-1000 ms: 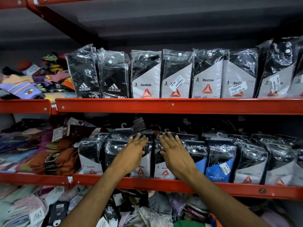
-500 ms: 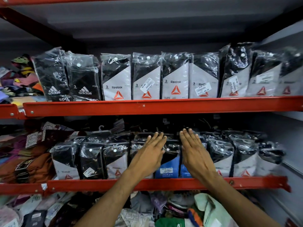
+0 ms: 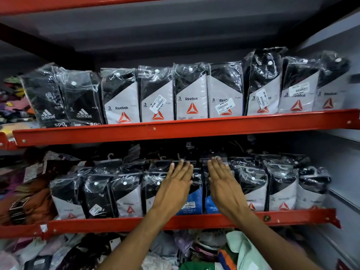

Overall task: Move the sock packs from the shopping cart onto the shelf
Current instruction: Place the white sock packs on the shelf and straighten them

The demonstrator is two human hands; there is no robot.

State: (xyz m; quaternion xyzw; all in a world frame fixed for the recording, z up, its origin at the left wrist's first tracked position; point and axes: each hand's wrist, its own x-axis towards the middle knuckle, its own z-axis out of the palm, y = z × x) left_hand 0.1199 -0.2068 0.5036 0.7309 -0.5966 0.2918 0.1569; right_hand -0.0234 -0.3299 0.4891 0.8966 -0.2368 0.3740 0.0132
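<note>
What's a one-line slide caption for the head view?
Both hands, left and right, press flat against blue Jockey sock packs on the lower red shelf.

Over the last second both hands slid rightward along the row of sock packs on the lower shelf [image 3: 194, 221]. The left hand [image 3: 175, 189] went from a Reebok pack to a blue pack [image 3: 191, 203], and the right hand [image 3: 224, 187] now lies flat over the next blue pack [image 3: 211, 206].

Dim, shadowed shelf recesses; glare glints off the plastic sock packs [image 3: 191, 92]; edges bend and blur with wide-angle distortion.
</note>
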